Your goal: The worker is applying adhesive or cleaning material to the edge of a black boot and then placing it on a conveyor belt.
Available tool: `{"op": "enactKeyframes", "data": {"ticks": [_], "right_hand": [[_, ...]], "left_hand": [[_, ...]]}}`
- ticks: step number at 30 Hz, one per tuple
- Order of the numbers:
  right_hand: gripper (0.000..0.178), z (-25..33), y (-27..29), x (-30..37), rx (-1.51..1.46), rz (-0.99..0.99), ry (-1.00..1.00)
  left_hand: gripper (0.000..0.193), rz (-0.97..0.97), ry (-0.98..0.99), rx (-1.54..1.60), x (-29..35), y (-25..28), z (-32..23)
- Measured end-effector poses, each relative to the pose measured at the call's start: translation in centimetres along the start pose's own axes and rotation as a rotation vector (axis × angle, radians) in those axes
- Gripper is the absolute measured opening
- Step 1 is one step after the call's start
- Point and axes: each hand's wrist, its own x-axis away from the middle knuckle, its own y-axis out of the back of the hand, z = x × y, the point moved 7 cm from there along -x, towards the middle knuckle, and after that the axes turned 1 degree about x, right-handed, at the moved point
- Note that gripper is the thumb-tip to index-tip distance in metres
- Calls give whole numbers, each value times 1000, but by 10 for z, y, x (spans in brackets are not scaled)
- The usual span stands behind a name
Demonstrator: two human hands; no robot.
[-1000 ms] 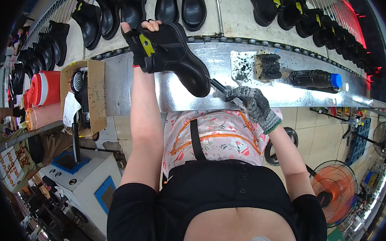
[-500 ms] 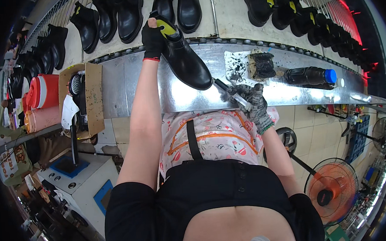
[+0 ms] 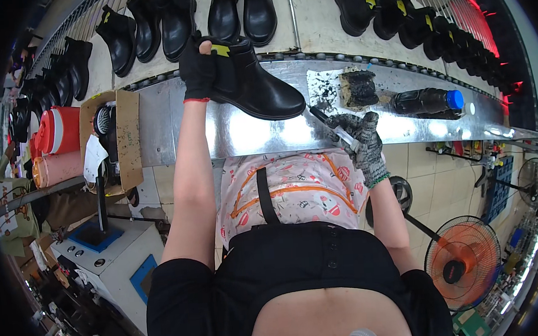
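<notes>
In a black fingerless glove, my left hand (image 3: 196, 72) is closed round the upper of a black ankle boot (image 3: 263, 89). The boot is held over the metal bench, its toe pointing right and its yellow-green pull tab up by my thumb. My right hand (image 3: 366, 145), in a grey knit glove, grips a slim pen-like tool (image 3: 321, 115) with a black end and a pale barrel. That black end points at the boot's toe; whether it touches I cannot tell. Beyond my right hand, a dark-stained sponge (image 3: 359, 88) sits by a black-smeared white sheet (image 3: 322, 86).
A dark bottle with a blue cap (image 3: 428, 102) lies on the metal bench (image 3: 159, 128). Past its chain edge, a conveyor carries rows of black boots (image 3: 177, 26). A cardboard box (image 3: 130, 139) with a brush stands left, beside a red jug (image 3: 63, 130). An orange fan (image 3: 463, 264) stands lower right.
My left hand has moved left and a little nearer, turning the boot so its side shows and its toe points further right. My right hand has shifted slightly right with the tool.
</notes>
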Motion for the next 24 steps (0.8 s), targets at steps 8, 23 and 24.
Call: {"op": "enactKeyframes", "data": {"ticks": [8,23,24], "right_hand": [[83,15,-2,2,170,-55,131],[35,45,-33,23,603,81,385],[30,50,-39,27,674,115,434]], "left_hand": [[76,10,11,-119,46,42,-31],[56,256,481,254,155,71,-104],[56,283,595,437,166,66,-103]]}}
